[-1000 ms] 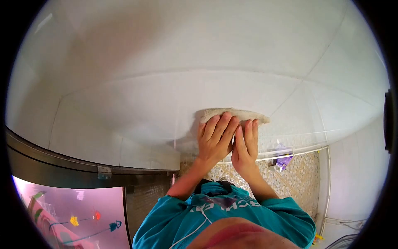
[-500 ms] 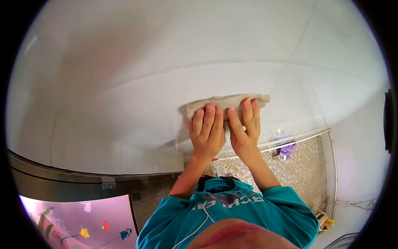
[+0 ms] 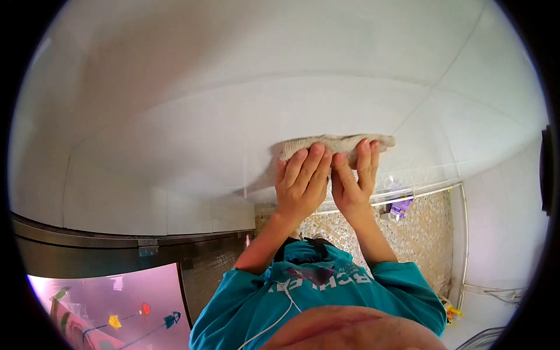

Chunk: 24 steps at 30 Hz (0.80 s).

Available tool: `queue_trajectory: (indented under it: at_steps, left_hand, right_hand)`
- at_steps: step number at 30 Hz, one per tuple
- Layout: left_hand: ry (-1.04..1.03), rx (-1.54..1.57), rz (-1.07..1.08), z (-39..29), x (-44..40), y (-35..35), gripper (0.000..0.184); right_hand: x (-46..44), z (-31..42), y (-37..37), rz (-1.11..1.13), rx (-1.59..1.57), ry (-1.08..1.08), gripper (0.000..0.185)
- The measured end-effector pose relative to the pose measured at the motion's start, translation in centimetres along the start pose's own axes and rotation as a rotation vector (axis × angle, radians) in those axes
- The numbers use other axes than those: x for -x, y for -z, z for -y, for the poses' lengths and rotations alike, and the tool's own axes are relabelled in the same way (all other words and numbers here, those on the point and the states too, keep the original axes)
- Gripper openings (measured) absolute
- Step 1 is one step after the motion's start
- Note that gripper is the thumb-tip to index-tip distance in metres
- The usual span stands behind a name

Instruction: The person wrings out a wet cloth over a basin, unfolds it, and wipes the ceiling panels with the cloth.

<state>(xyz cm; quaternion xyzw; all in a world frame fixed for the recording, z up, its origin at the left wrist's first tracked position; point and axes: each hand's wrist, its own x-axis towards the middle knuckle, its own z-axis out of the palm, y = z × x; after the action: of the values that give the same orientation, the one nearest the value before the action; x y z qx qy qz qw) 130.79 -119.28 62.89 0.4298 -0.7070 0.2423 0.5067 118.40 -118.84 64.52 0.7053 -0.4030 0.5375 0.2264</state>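
A folded beige cloth [image 3: 344, 143] lies against the white tiled wall [image 3: 221, 140] in the head view. My left hand [image 3: 302, 185] presses on the cloth's left part, fingers side by side and pointing up. On its right part, my right hand [image 3: 356, 186] holds the cloth with its fingertips over the upper edge. The thumbs are close together near the middle, and my palms hide the cloth's lower part.
At lower left stands a metal-framed door [image 3: 111, 256] with a pink panel [image 3: 140, 291]. A purple packet [image 3: 401, 206] lies on the pebble-patterned floor [image 3: 431, 239]. White pipes [image 3: 465, 245] run along the right wall.
Both hands and the cloth have slid a little to the right along the wall. My hold on the cloth looks the same.
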Motion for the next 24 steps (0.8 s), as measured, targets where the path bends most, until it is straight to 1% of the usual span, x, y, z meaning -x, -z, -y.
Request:
queue_trajectory:
  at_steps: [3,4,8,11,13,14,16,19,20,21,23,24]
  left_hand:
    - [0.008,-0.019,-0.037,0.1,-1.9,0.9,0.029]
    - [0.002,-0.014,-0.034,0.2,-1.4,0.8,0.029]
    - [0.000,0.001,-0.002,1.1,2.7,-0.4,0.029]
    - [-0.003,0.029,0.005,1.0,2.3,0.2,0.030]
    - [0.026,0.042,-0.009,0.9,0.2,0.9,0.031]
    - [-0.097,0.014,-0.021,1.6,-0.7,1.1,0.038]
    - [-0.103,0.010,-0.017,1.8,-1.0,1.2,0.038]
    - [-0.113,0.064,0.000,2.1,0.8,1.1,0.035]
    - [-0.084,0.069,0.034,2.1,2.3,0.9,0.031]
    - [-0.058,0.072,0.065,2.2,3.7,0.6,0.027]
    - [-0.081,0.064,0.072,2.4,5.0,0.0,0.027]
    - [-0.113,0.095,0.095,2.4,4.5,0.3,0.029]
  right_hand:
    - [-1.2,0.8,0.0,-0.017,0.004,-0.009,0.043]
    - [-1.3,0.8,-0.1,-0.031,0.002,-0.020,0.042]
    - [3.6,1.1,-1.0,0.069,0.001,-0.073,0.042]
    - [2.3,1.5,-0.9,0.043,-0.014,-0.084,0.043]
    - [-0.2,1.3,-0.6,0.026,-0.018,-0.053,0.045]
    - [-1.3,1.5,-0.4,0.012,-0.016,-0.033,0.045]
    - [-1.6,1.5,-0.6,-0.015,-0.005,-0.002,0.044]
    - [1.5,1.6,-1.5,-0.014,0.017,-0.045,0.042]
    - [3.1,2.0,-1.5,0.044,0.036,-0.089,0.040]
    - [4.4,1.9,-1.7,0.042,0.047,-0.096,0.040]
    - [6.2,1.9,-1.9,0.085,0.059,-0.127,0.038]
    - [5.6,2.0,-1.7,0.076,0.042,-0.131,0.037]
